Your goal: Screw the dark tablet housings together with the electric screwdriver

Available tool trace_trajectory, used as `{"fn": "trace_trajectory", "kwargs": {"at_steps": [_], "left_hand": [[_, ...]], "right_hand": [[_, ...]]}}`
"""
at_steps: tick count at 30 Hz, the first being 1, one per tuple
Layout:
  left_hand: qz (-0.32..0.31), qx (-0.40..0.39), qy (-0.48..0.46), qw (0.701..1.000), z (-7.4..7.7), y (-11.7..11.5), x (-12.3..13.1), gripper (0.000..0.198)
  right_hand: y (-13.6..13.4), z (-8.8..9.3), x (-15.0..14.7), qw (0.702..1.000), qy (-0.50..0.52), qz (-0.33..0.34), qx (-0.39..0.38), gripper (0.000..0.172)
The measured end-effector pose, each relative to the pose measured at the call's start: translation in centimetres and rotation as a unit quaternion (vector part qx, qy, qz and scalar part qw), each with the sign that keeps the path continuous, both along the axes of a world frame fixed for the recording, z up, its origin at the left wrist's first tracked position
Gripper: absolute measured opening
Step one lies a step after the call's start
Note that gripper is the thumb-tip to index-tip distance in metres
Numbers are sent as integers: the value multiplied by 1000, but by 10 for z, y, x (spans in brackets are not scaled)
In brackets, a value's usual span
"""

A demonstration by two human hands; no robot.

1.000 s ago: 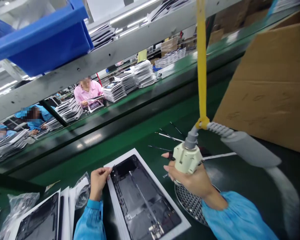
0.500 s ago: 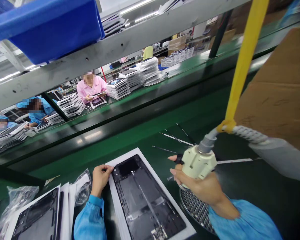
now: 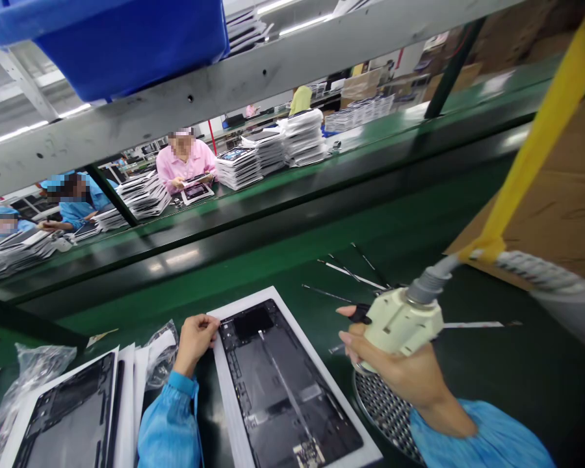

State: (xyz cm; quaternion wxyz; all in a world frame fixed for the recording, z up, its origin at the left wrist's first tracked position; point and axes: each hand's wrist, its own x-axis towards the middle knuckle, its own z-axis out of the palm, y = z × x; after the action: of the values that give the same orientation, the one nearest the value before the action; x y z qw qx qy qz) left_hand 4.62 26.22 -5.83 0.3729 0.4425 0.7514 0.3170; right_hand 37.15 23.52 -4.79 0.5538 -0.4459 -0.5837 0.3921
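A dark tablet housing with exposed inner metal sits in a white frame (image 3: 283,383) on the green bench. My left hand (image 3: 195,344) grips the frame's top left corner. My right hand (image 3: 394,364) is shut around a cream electric screwdriver (image 3: 402,322), just right of the housing's upper edge. The tool hangs from a yellow strap (image 3: 531,169) and a grey cable. Its tip is hidden by my fingers. Under my right wrist lies a round perforated metal mat (image 3: 385,416).
Another framed housing (image 3: 68,416) and clear plastic bags (image 3: 160,354) lie at lower left. Thin metal strips (image 3: 351,273) lie on the bench. A blue bin (image 3: 117,45) sits on a steel shelf beam. Beyond, a co-worker in pink (image 3: 185,159) works among stacked units (image 3: 302,136).
The screwdriver and my right hand have shifted right, and the background has swung with the view. My left hand stays on the frame's corner.
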Motion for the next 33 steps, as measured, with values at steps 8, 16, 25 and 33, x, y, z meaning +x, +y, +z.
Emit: {"fn": "trace_trajectory", "kwargs": {"at_steps": [8, 16, 25, 33], "left_hand": [[6, -2, 18, 1000, -1, 0, 4, 14], [20, -45, 24, 998, 10, -2, 8, 14], [12, -89, -1, 996, 16, 3, 8, 7], [-35, -113, -12, 993, 9, 11, -2, 9]], "right_hand": [[0, -4, 1, 1000, 11, 18, -16, 35], [1, -1, 2, 1000, -14, 5, 10, 23], [-11, 17, -12, 998, 29, -43, -20, 23], [-13, 48, -54, 996, 74, 54, -26, 18]]}}
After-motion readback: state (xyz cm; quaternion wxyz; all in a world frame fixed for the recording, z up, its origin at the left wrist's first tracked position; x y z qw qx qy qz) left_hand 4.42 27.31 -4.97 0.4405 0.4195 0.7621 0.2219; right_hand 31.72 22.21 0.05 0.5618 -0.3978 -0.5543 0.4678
